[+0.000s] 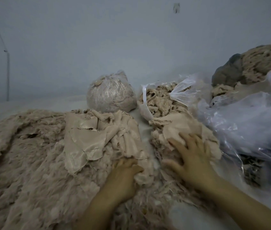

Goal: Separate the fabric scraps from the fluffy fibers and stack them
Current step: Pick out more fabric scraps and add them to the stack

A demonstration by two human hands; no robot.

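Observation:
A big spread of beige fluffy fibers point(31, 155) covers the left and front of the white surface. Smooth beige fabric scraps point(85, 138) lie piled on it at centre. A second, smaller heap of scraps mixed with fluff point(178, 128) sits to the right. My left hand point(123, 176) grips a bunch of fabric at the lower edge of the centre pile, fingers curled into it. My right hand point(191, 156) lies spread, fingers straight, pressing on the right heap.
A tied clear bag of fibers point(109, 93) stands behind the piles. An open bag of fluff point(163, 97) is beside it. Large loose plastic bags point(247, 120) and a tall mound of fibers point(264, 63) crowd the right side. A bare wall is behind.

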